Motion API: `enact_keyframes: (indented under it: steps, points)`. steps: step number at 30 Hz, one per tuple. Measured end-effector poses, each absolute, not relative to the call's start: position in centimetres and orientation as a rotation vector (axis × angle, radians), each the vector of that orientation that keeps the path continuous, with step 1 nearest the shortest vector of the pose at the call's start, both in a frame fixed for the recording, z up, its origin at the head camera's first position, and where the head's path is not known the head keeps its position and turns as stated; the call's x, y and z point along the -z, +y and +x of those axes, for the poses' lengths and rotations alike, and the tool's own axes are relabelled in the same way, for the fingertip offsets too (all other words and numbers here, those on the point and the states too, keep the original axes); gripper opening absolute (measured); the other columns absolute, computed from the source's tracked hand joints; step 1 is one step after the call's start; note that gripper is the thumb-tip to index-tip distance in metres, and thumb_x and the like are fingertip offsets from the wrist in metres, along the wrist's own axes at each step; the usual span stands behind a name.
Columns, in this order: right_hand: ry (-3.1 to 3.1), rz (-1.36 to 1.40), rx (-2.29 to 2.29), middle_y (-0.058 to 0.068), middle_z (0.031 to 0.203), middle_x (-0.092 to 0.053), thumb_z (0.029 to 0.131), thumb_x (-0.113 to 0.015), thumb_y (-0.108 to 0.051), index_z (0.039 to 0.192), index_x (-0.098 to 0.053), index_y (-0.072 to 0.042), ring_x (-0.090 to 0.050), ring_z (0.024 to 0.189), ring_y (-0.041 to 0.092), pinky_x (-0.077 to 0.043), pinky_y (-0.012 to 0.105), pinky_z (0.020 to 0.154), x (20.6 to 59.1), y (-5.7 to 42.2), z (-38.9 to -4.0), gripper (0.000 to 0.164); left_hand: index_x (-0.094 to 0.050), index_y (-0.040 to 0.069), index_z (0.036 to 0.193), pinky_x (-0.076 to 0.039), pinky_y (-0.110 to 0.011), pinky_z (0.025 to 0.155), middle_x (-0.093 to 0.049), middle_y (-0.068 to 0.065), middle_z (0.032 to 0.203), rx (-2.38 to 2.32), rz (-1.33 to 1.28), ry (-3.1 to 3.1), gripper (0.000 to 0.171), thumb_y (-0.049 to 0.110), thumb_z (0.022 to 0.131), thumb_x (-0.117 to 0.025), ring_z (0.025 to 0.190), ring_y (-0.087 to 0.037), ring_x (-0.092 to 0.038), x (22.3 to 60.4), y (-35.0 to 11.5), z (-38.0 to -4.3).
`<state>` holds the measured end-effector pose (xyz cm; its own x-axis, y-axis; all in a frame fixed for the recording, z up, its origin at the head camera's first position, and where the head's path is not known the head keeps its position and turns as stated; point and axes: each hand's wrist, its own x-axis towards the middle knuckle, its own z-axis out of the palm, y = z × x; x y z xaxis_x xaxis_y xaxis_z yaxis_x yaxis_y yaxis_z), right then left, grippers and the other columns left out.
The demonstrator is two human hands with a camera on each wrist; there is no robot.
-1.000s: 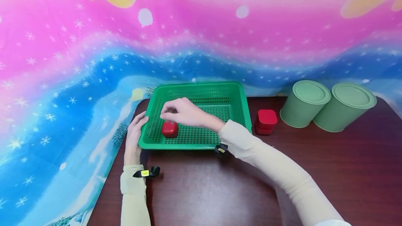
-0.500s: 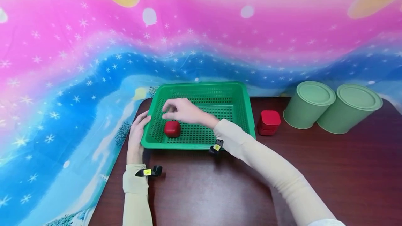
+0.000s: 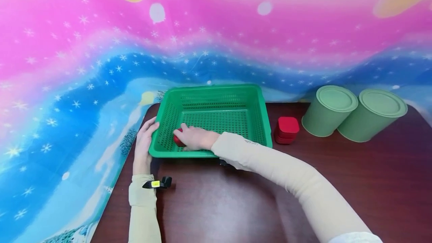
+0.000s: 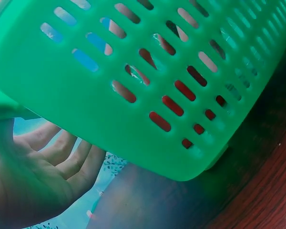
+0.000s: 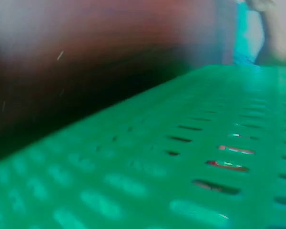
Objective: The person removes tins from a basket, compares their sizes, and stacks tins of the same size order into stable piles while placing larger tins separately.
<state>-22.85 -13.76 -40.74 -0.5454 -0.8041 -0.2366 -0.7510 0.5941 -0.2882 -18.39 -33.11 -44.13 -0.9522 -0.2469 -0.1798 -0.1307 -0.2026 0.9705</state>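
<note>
A green perforated plastic basket (image 3: 210, 153) stands on the table in the head view. My left hand (image 3: 144, 141) grips its left rim; in the left wrist view the fingers (image 4: 62, 148) curl up against the rim's outer side. Inside the basket, near its front left corner, my right hand (image 3: 195, 138) grips a small red rounded-square box (image 3: 179, 141) from above. Fingers and the back of the hand cover most of that box. Red shows through the basket's slots in the left wrist view. Basket wall fills most of the right wrist view, hiding the right hand there.
Right of the basket stands another small red square box (image 3: 287, 129) with a lid. Two pale green lidded cans (image 3: 329, 111) stand close together at the back right. The dark brown table (image 3: 216, 198) meets a colourful cloth backdrop (image 3: 216, 40) behind.
My right hand has come down from above the red box and now has its fingers around it. The left hand has stayed at the basket's left rim.
</note>
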Motion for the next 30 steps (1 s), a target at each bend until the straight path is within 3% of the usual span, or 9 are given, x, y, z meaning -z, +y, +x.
enact_keyframes:
  steps: [4,8,10,19,30]
  points:
    - [2.452,-1.266,0.170,0.021,0.147,-0.048,0.106,-0.063,-0.021,0.145,-0.045,-0.010,-0.059,0.123,0.031,-0.053,0.035,0.096,40.86,-14.04,-22.33,0.045,-0.052,0.012,0.151,-0.055,-0.023,0.082,-0.060,0.001,0.124,2.332,0.451,-1.938,0.050,0.031,0.106,-0.062,0.097,-0.009,-0.065,44.10,-33.21,-18.28]
    - [2.397,-1.220,0.135,0.021,0.161,-0.036,0.111,-0.051,-0.014,0.155,-0.042,-0.010,-0.040,0.147,0.033,-0.041,0.039,0.114,40.82,-13.94,-22.23,0.045,-0.052,0.012,0.151,-0.055,-0.022,0.082,-0.059,-0.001,0.126,2.326,0.439,-1.941,0.049,0.031,0.107,-0.061,0.096,-0.009,-0.064,44.27,-33.13,-18.24]
    - [2.400,-1.229,0.089,0.020,0.162,-0.036,0.112,-0.049,-0.012,0.157,-0.043,-0.011,-0.038,0.149,0.032,-0.039,0.040,0.116,40.80,-13.90,-22.19,0.046,-0.052,0.012,0.151,-0.055,-0.022,0.082,-0.059,0.000,0.125,2.332,0.436,-1.935,0.049,0.031,0.107,-0.061,0.096,-0.009,-0.065,44.31,-33.15,-18.22]
    - [2.452,-1.281,-0.045,0.015,0.141,-0.055,0.109,-0.049,-0.003,0.141,-0.057,-0.010,-0.057,0.123,0.026,-0.051,0.034,0.095,40.76,-13.93,-22.04,0.033,-0.052,0.011,0.150,-0.055,-0.023,0.084,-0.061,0.000,0.122,2.331,0.417,-1.936,0.049,0.030,0.107,-0.061,0.098,-0.010,-0.065,44.26,-33.18,-18.30]
    - [2.482,-1.301,-0.090,0.009,0.119,-0.062,0.109,-0.054,-0.010,0.134,-0.059,-0.009,-0.060,0.111,0.022,-0.051,0.033,0.091,40.65,-13.86,-22.09,0.026,-0.052,0.010,0.150,-0.056,-0.022,0.084,-0.062,0.001,0.121,2.331,0.415,-1.924,0.050,0.030,0.106,-0.061,0.097,-0.009,-0.066,44.11,-33.08,-18.22]
